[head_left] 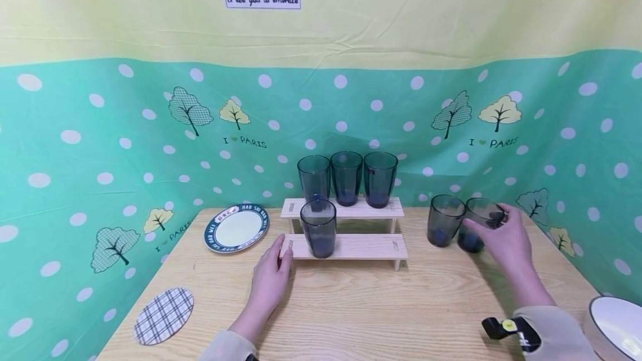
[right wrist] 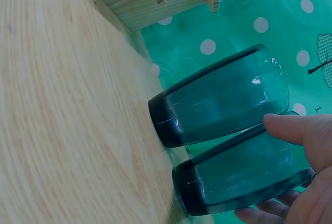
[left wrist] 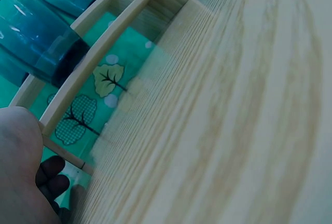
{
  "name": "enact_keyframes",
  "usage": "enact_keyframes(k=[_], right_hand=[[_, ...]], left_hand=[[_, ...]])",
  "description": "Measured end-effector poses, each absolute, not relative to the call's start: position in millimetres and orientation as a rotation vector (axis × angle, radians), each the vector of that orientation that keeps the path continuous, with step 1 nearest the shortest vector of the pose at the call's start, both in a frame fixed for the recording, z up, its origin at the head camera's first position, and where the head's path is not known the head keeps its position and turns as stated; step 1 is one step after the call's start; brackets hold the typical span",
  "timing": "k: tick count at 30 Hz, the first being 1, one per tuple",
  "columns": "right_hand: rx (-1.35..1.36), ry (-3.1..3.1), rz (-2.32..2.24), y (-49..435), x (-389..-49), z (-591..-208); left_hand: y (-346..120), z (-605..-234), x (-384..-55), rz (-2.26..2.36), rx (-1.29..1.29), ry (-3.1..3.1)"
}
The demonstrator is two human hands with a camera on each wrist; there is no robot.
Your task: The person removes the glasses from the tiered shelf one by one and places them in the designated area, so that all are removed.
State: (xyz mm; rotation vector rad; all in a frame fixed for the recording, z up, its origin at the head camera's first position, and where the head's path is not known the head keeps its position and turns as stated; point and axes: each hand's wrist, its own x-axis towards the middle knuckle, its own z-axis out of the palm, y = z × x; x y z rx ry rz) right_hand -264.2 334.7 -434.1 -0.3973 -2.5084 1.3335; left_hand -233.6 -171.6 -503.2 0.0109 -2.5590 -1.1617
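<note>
My right hand (head_left: 506,238) grips a dark tinted drinking glass (head_left: 471,240) near its rim, thumb on the left side and fingers on the right. Close to its left stands a similar glass (head_left: 444,222), upright on the table. At the left end of the lower step of a two-step wooden rack (head_left: 368,245), my left hand (head_left: 271,277) holds the board's end between thumb and fingers. One glass (head_left: 319,230) stands on this lower step, towards its left. Several more glasses (head_left: 346,179) stand in a row on the upper step.
A blue-rimmed plate (head_left: 237,228) lies at the back left of the wooden table (head_left: 351,311). Nearer on that side is a checked round mat (head_left: 164,316). A white bowl (head_left: 619,327) sits at the front right. Green dotted cloth (head_left: 341,105) hangs behind and along both sides.
</note>
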Motion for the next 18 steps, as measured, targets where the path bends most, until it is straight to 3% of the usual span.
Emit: enact_keyframes(k=[18], right_hand=[[-0.356,-2.512,1.359,330.8,-268.5,-440.0]], left_hand=[[-171.6,-501.1,-232.0,-1.165,0.006,-2.554]])
